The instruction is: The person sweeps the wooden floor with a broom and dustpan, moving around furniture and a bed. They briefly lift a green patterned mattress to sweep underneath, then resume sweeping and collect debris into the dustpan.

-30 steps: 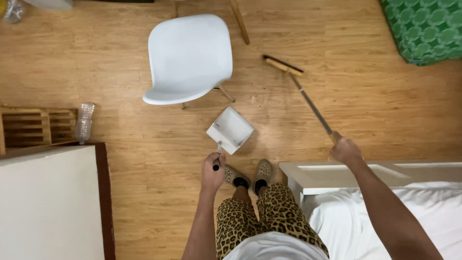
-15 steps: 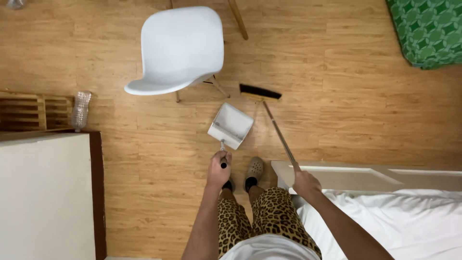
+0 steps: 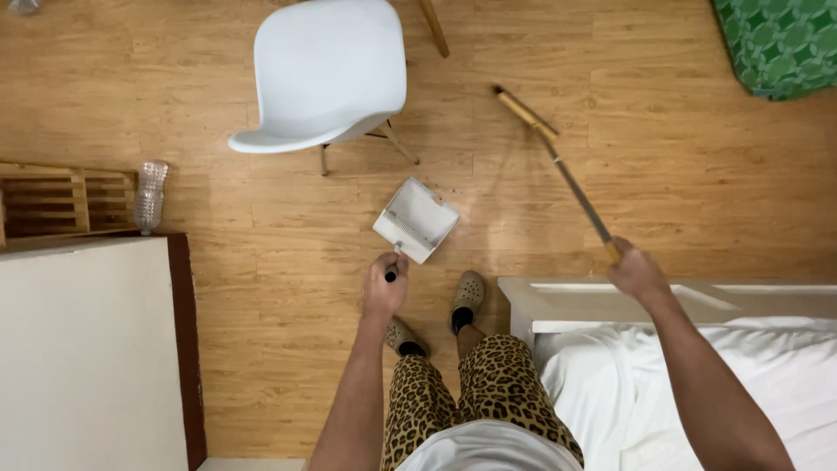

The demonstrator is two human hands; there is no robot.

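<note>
The left hand (image 3: 384, 285) is closed around the dark handle of a white rectangular plastic dustpan (image 3: 416, 220). The dustpan rests flat on the wooden plank floor (image 3: 680, 157), just ahead of the person's feet, its open mouth turned away from the hand toward the chair.

The right hand (image 3: 636, 272) is closed around the upper end of a long-handled broom with a thin metal shaft and a narrow tan bristle head (image 3: 558, 157). The shaft runs diagonally away from the hand; the bristle head meets the floor well to the right of the dustpan, apart from it.

A white moulded plastic chair on wooden legs (image 3: 327, 74) stands just beyond the dustpan. A clear plastic bottle (image 3: 149, 196) lies at the left, beside a slatted wooden crate (image 3: 61, 199). A white-topped cabinet with a dark brown edge (image 3: 87, 349) fills the lower left corner. A white bed frame with white bedding (image 3: 697, 301) sits under the right forearm. A green patterned cushion (image 3: 780, 44) occupies the upper right corner.
</note>
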